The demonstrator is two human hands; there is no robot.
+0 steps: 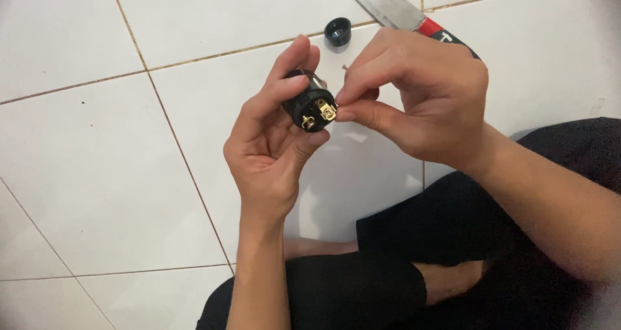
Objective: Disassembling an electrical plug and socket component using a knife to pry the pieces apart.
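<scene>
two hands on a small black plug part

we see the left hand (272,142) wrapped around a small black round part (309,104) with shiny gold bits, held up over the white tile floor (77,149). the right hand (414,94) has its thumb and finger pressed together, pinching at a gold bit on its end. a little black cap (337,31) lies on the floor behind, near a flat metal tool (388,3).

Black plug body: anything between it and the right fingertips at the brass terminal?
Nothing visible. The left hand holds the black plug body with its brass terminal facing out, and the right hand has its pinched fingertips directly at it.
</scene>
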